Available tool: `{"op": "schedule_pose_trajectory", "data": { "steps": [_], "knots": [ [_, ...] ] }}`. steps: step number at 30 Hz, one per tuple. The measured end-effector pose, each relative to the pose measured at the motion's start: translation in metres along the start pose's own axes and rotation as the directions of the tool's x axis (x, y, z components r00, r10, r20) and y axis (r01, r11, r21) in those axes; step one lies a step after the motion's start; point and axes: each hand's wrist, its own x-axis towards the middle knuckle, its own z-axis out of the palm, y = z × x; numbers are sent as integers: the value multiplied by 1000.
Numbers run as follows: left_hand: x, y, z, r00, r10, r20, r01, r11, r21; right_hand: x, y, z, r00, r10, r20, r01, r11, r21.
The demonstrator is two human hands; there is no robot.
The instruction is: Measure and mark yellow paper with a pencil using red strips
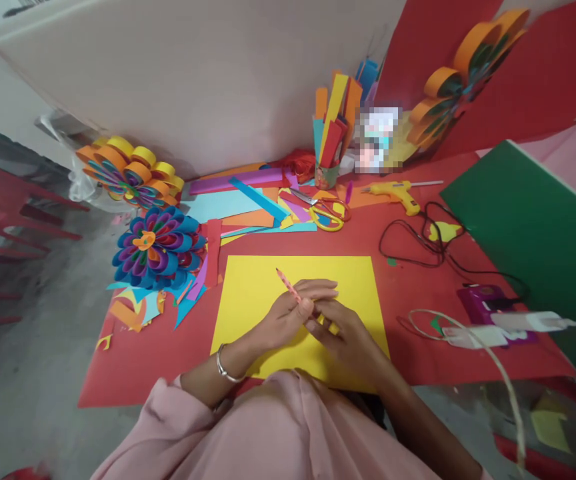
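Nearest: pink clothing, close to the near edge of the yellow sheet (248, 293); best not to lean in, could crease it. Left hand (285, 317), bracelet (223, 363) on wrist, has its grip closed on the pencil (288, 285), thumb against fingers, above the sheet. Dark tip points away and left; other end hidden by the hands. Right hand (345, 333) up close to the left, fingers bent; can't tell if its grip has the pencil end too. Handling looks best with the hold firm but light, tip clear of the paper, sheet kept flat and square on the red tabletop (143, 360). Beyond: blue-purple paper flower (158, 247) left, cord (438, 250) right. Further: scissors (325, 212), yellow glue gun (395, 193). Farthest: cup (325, 176) of paper strips by the wall.
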Motion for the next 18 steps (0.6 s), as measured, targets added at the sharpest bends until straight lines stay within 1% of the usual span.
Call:
{"op": "schedule_pose_trajectory", "data": {
  "steps": [2, 4, 6, 7, 9, 11, 13, 15, 16, 17, 18],
  "knots": [
    [-3, -3, 2, 998, -47, -47, 46, 998, -38, -2, 0, -1, 999, 27, -41, -23, 994, 108],
    [-2, -3, 2, 982, -117, -149, 97, 987, -131, -6, 2, -4, 998, 30, -61, -20, 988, 154],
    [0, -3, 1, 944, -195, -266, 123, 957, -264, -12, 6, -8, 996, 34, -78, -17, 979, 202],
    [2, -3, 1, 922, -244, -300, 134, 930, -343, -16, 9, -10, 996, 30, -87, -8, 970, 241],
    [3, -2, 4, 890, -345, -300, 156, 847, -508, -20, 12, -12, 994, -35, -108, 70, 939, 336],
    [2, -3, 13, 872, -423, -247, 180, 744, -643, -19, 12, -9, 979, -150, -136, 191, 910, 367],
    [-1, -5, 25, 878, -450, -164, 212, 672, -709, -13, 8, -3, 960, -219, -173, 260, 927, 272],
    [-3, -8, 34, 895, -436, -90, 250, 660, -709, -4, 5, 2, 949, -238, -205, 262, 960, 95],
    [-4, -11, 35, 902, -425, -69, 264, 672, -692, 1, 5, 4, 942, -258, -216, 266, 964, 7],
    [-4, -14, 33, 910, -409, -63, 271, 703, -657, 5, 6, 3, 929, -293, -226, 284, 956, -73],
    [-3, -17, 27, 920, -386, -76, 267, 755, -599, 8, 9, 2, 913, -337, -232, 309, 939, -148]
  ]
}}
